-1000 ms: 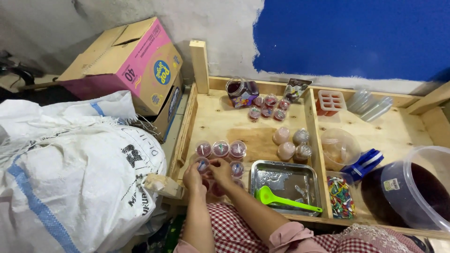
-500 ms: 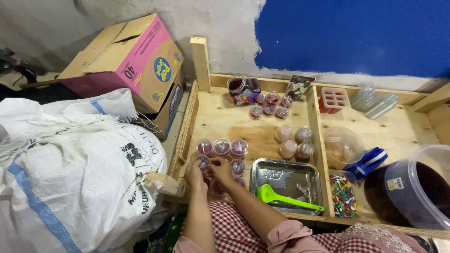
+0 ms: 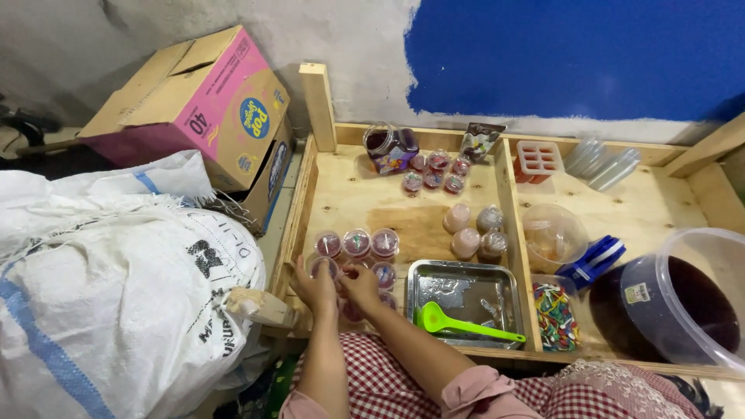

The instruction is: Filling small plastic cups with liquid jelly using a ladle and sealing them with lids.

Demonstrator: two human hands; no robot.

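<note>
Looking down from the head camera, I saw both hands meet at the front-left corner of the wooden tray (image 3: 341, 182). My left hand (image 3: 314, 285) cupped a small clear cup (image 3: 320, 265) of dark red filling, fingers curled around its near side. My right hand (image 3: 362, 285) pinched narrowly at something just beside that cup; I could not tell what, as the fingertips hid it. Three like cups (image 3: 356, 243) stood in a row just behind the hands, and more cups (image 3: 383, 274) sat touching the right hand's far side. Right of the hands lay a steel pan (image 3: 466, 299) with a green scoop (image 3: 458, 324) across its front edge. Four capped pinkish cups (image 3: 471, 230) stood mid-tray; a jar (image 3: 390, 147) and further small cups (image 3: 434, 172) stood at the back edge. Coloured picks (image 3: 554, 314) filled a tub past the divider, and a large tub (image 3: 683, 299) of dark liquid sat at the front-right corner. A white sack (image 3: 116, 295) and a carton (image 3: 194, 101) lay off the tray's left edge.

Risk, as I judged it: the cups were packed close, so a wrist turn could tip a neighbour and spill filling onto the wood; the held cup sat near the left edge and could slide off.
</note>
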